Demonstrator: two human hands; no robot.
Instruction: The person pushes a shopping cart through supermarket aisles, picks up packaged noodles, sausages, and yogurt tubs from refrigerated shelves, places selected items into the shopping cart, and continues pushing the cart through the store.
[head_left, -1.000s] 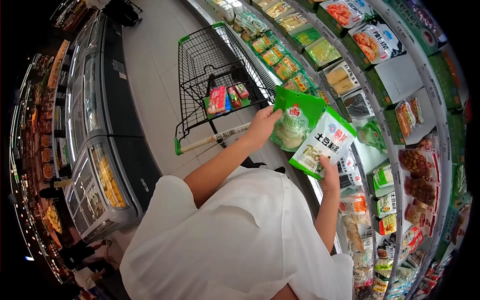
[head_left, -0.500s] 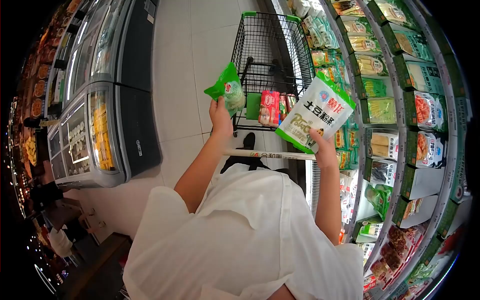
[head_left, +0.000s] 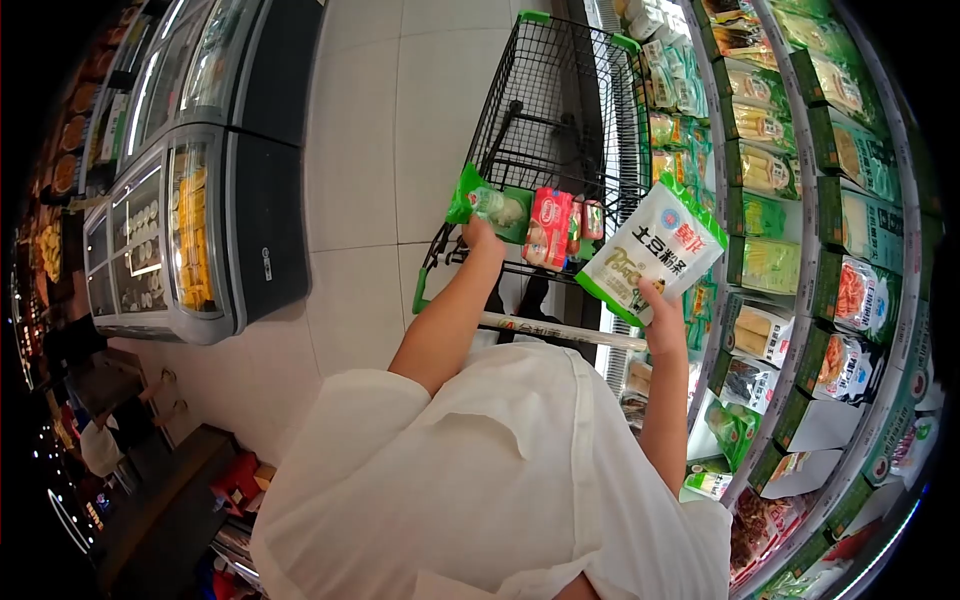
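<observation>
left hand [head_left: 480, 235]: clamped on a green bag [head_left: 490, 205], mid-frame, maybe over the cart [head_left: 560, 110]
right hand [head_left: 660, 315]: gripping white-green packet [head_left: 655, 250], right of center

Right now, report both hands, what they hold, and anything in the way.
Left hand holding green packet at near end of cart. Right hand holding white-and-green packet. Possible snag: red pack beside green packet.

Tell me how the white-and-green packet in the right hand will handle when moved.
The packet is probably fairly stiff: the right hand grips it near one edge, yet it barely droops. Its smooth, film-like wrapper may be a little slippery. Being broad and flat, it seems unlikely to roll.
</observation>
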